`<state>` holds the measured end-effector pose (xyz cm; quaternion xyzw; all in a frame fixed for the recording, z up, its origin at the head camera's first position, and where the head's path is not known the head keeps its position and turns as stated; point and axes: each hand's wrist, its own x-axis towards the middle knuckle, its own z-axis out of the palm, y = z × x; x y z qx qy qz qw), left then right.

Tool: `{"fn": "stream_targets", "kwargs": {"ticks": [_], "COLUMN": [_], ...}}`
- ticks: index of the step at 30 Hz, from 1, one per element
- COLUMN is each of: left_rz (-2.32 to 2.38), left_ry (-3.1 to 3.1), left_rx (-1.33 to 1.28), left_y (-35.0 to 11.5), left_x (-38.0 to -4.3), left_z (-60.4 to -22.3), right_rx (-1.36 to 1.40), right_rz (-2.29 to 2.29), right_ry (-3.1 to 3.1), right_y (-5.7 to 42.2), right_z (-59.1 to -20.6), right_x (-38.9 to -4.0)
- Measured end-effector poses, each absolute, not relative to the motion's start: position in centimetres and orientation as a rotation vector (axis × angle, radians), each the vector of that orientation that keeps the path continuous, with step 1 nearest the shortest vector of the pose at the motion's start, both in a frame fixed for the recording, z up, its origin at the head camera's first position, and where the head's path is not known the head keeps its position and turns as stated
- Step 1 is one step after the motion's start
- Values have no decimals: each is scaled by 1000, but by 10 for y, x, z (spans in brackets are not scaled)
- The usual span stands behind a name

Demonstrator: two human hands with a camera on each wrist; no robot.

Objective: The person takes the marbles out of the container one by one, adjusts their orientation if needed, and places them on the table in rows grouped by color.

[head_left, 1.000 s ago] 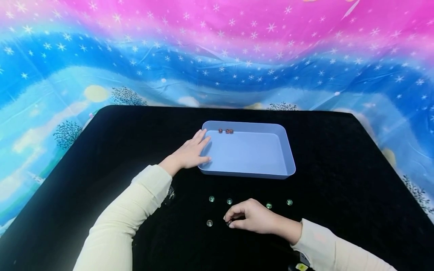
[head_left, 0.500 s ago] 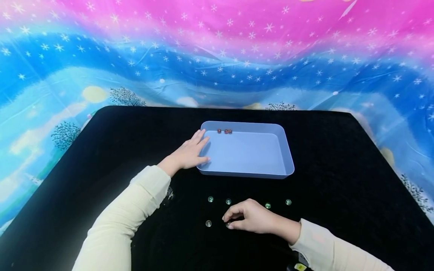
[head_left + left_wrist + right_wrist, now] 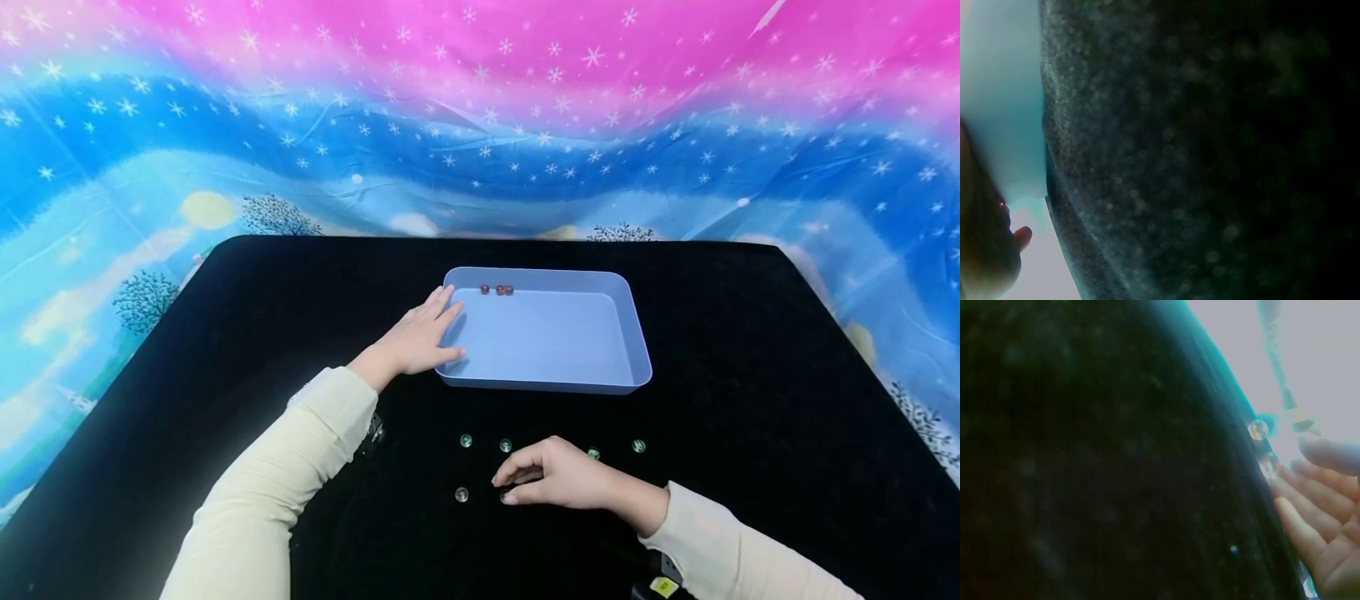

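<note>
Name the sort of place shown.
Probably a makeshift indoor filming spot: a pink-and-blue snowflake-patterned fabric backdrop hangs behind a black cloth-covered table, on which sits a shallow rectangular pale-blue tray.

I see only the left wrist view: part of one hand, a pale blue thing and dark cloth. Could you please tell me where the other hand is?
Observer: In the head view, the right hand is over the black cloth, on the near side of the blue tray.
Operator: Thank you. Is there some object at this hand?
Observer: Yes, a marble shows at its fingers; I cannot tell if it is pinched.
Operator: And what is inside the tray, please?
Observer: Three small reddish-brown balls lie along the far wall, toward its left end.
</note>
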<state>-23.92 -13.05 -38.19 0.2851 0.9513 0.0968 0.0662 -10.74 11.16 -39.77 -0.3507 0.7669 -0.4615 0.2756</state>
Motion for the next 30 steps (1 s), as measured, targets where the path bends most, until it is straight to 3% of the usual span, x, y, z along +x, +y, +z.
{"fn": "stream_targets", "kwargs": {"ticks": [10, 30], "left_rz": [310, 332], "left_ry": [2862, 2851], "left_rx": [851, 826], "left_y": [-131, -130], "left_x": [-239, -241], "left_z": [-383, -384], "right_rx": [-1023, -851], "right_rz": [-1304, -1429], "right_ry": [1958, 2110], "right_y": [116, 123], "right_z": [-392, -355], "right_x": [-112, -139]}}
